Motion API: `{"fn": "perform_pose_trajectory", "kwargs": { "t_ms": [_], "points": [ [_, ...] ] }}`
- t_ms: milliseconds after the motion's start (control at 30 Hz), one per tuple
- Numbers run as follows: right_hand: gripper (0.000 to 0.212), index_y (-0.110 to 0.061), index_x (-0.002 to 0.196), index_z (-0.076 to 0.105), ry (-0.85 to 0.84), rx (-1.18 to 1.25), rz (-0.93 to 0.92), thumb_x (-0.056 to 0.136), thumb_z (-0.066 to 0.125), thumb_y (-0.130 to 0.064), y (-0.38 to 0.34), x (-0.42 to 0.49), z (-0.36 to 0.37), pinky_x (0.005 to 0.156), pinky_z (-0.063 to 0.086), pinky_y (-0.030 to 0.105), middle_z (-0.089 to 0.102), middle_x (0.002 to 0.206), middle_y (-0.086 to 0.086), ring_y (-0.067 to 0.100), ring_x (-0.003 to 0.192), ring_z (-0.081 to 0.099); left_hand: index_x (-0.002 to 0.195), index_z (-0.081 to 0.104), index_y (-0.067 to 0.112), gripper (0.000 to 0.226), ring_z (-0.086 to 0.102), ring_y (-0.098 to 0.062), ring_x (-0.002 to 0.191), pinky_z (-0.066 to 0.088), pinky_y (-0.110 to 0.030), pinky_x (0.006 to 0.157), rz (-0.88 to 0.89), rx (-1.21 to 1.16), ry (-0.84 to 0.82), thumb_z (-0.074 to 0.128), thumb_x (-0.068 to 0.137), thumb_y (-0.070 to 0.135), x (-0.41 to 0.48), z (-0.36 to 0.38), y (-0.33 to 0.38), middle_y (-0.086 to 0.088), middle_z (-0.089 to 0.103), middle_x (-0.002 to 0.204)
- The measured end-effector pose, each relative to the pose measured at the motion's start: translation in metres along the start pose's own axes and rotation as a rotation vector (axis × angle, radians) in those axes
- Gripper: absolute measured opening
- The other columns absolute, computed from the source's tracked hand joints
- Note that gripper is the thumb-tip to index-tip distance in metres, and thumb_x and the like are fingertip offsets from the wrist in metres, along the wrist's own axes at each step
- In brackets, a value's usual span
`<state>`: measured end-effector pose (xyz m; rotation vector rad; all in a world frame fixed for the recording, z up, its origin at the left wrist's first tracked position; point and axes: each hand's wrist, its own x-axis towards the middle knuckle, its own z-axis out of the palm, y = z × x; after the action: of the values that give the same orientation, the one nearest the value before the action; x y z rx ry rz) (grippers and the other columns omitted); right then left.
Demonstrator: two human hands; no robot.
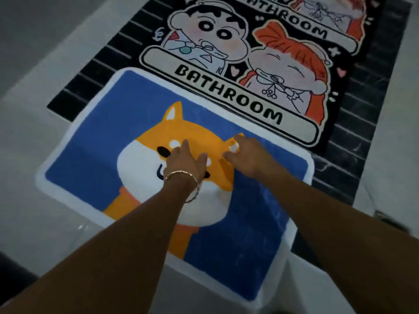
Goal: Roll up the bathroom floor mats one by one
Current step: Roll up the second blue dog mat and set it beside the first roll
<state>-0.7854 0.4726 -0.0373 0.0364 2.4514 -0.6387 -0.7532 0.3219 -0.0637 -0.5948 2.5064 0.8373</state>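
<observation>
- Two bare forearms enter from the bottom of the frame and reach up toward its middle, both over the blue mat [95, 141].
- That blue mat has a white border and an orange-and-white cartoon dog; it lies flat and unrolled across the middle and lower part of the frame, turned at an angle, on the pale floor [27, 218].
- Left hand [184, 160] sits just left of centre, fingers spread and loose, palm down over the dog's face; it grips nothing, and whether the palm presses the pile or floats just above it is hard to tell.
- A thin metal bangle [183, 177] circles the left wrist.
- Right hand [246, 152] is just right of centre, beside the dog's ear, fingers slightly curled and pointing toward the left hand; it too is closed on nothing.
- The two hands are near each other but apart.
- A black mat [226, 64] with two cartoon children and the word BATHROOM lies flat in the upper half of the frame; the blue mat's far edge overlaps its near edge.
- At the top right, a second BATHROOM mat [328, 19] of the same design shows partly, lapped by the first one.
</observation>
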Motion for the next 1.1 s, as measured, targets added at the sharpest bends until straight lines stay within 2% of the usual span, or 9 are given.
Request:
{"fn": "perform_pose_trajectory", "kwargs": {
  "t_ms": [167, 367, 533, 633, 733, 833, 900, 1000, 1100],
  "points": [
    [0.071, -0.016, 0.152, 0.015, -0.083, -0.002, -0.104, 0.096, 0.049, -0.041, -0.035, 0.028, 0.01, 0.11, 0.03, 0.042, 0.012, 0.16, 0.007, 0.028, 0.145, 0.017, 0.147, 0.025, 0.011, 0.068, 0.028, -0.036, 0.137, 0.028, -0.046, 0.108, -0.168, -0.048, 0.093, 0.049, 0.093, 0.045, 0.0, -0.022, -0.053, -0.02, 0.03, 0.149],
    [0.068, -0.009, 0.148, 0.024, -0.084, -0.253, -0.16, 0.095, 0.047, -0.046, -0.061, 0.054, 0.031, 0.11, 0.029, 0.05, 0.022, 0.153, 0.018, 0.038, 0.138, 0.025, 0.145, 0.028, 0.01, 0.066, 0.019, -0.036, 0.14, 0.024, -0.047, 0.112, -0.442, -0.123, 0.19, 0.049, 0.093, 0.043, -0.024, -0.026, -0.103, -0.02, 0.021, 0.151],
    [0.066, -0.004, 0.14, 0.032, 0.026, -0.325, -0.21, 0.091, 0.054, -0.042, -0.057, 0.066, 0.041, 0.108, 0.027, 0.048, 0.024, 0.149, 0.022, 0.039, 0.136, 0.025, 0.15, 0.015, 0.019, 0.073, 0.004, -0.033, 0.143, 0.016, -0.048, 0.112, -0.768, -0.276, 0.22, 0.055, 0.091, 0.036, -0.046, -0.021, -0.121, -0.013, -0.002, 0.157],
    [0.075, -0.008, 0.146, 0.025, 0.044, -0.307, -0.208, 0.089, 0.058, -0.044, -0.049, 0.068, 0.043, 0.108, 0.03, 0.053, 0.021, 0.151, 0.022, 0.039, 0.138, 0.023, 0.151, 0.001, 0.02, 0.088, 0.011, -0.038, 0.14, 0.018, -0.048, 0.112, -0.896, -0.359, 0.203, 0.06, 0.087, 0.033, -0.051, -0.021, -0.122, -0.017, 0.005, 0.153],
    [0.084, -0.011, 0.15, 0.015, 0.034, -0.305, -0.215, 0.088, 0.059, -0.048, -0.046, 0.067, 0.043, 0.109, 0.027, 0.057, 0.011, 0.155, 0.02, 0.038, 0.142, 0.014, 0.151, -0.003, 0.018, 0.09, 0.022, -0.037, 0.136, 0.024, -0.046, 0.109, -0.946, -0.464, 0.322, 0.06, 0.087, 0.026, -0.052, -0.022, -0.118, -0.02, 0.018, 0.148],
    [0.088, -0.014, 0.152, 0.012, 0.006, -0.282, -0.2, 0.087, 0.06, -0.049, -0.041, 0.067, 0.038, 0.11, 0.025, 0.058, 0.005, 0.158, 0.016, 0.036, 0.144, 0.008, 0.151, 0.001, 0.017, 0.083, 0.038, -0.035, 0.13, 0.036, -0.044, 0.102, -0.874, -0.527, 0.51, 0.055, 0.089, 0.017, -0.05, -0.025, -0.105, -0.018, 0.031, 0.143],
    [0.089, -0.016, 0.152, 0.012, -0.004, -0.275, -0.2, 0.086, 0.061, -0.05, -0.037, 0.068, 0.034, 0.111, 0.024, 0.058, 0.004, 0.158, 0.014, 0.034, 0.145, 0.006, 0.151, 0.006, 0.021, 0.076, 0.044, -0.033, 0.124, 0.041, -0.043, 0.095, -0.675, -0.431, 0.561, 0.051, 0.09, 0.013, -0.052, -0.024, -0.085, -0.016, 0.036, 0.138],
    [0.088, -0.018, 0.152, 0.012, -0.035, -0.3, -0.197, 0.086, 0.061, -0.051, -0.041, 0.067, 0.03, 0.11, 0.024, 0.058, 0.003, 0.158, 0.013, 0.034, 0.145, 0.002, 0.151, 0.008, 0.026, 0.076, 0.046, -0.03, 0.116, 0.041, -0.039, 0.094, -0.416, -0.303, 0.547, 0.048, 0.088, 0.012, -0.047, -0.016, -0.052, -0.013, 0.035, 0.132],
    [0.08, -0.018, 0.15, 0.015, -0.031, -0.339, -0.202, 0.089, 0.055, -0.051, -0.044, 0.066, 0.029, 0.11, 0.024, 0.057, 0.006, 0.156, 0.014, 0.035, 0.143, 0.005, 0.15, 0.01, 0.032, 0.074, 0.039, -0.03, 0.116, 0.036, -0.04, 0.095, -0.326, -0.131, 0.43, 0.047, 0.089, 0.013, -0.036, -0.005, -0.026, -0.012, 0.034, 0.129]
  ]
}}
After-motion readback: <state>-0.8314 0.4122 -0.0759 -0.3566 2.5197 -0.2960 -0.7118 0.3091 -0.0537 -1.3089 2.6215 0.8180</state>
